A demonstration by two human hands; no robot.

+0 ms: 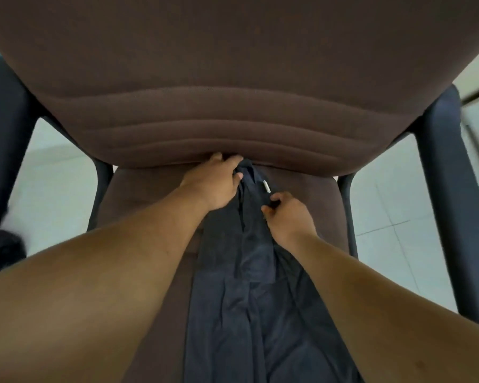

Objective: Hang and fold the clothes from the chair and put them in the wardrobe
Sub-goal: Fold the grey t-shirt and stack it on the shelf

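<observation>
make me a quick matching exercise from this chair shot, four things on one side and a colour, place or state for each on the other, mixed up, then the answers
Column one:
1. chair backrest
2. dark garment
3. left hand
4. floor

Column two:
A. pale tiles
B. brown fabric
C. navy, lying along the seat
D. gripping the cloth close under the backrest

Pairs: 1-B, 2-C, 3-D, 4-A

The right hand pinches the same garment, nearer the camera.
</observation>
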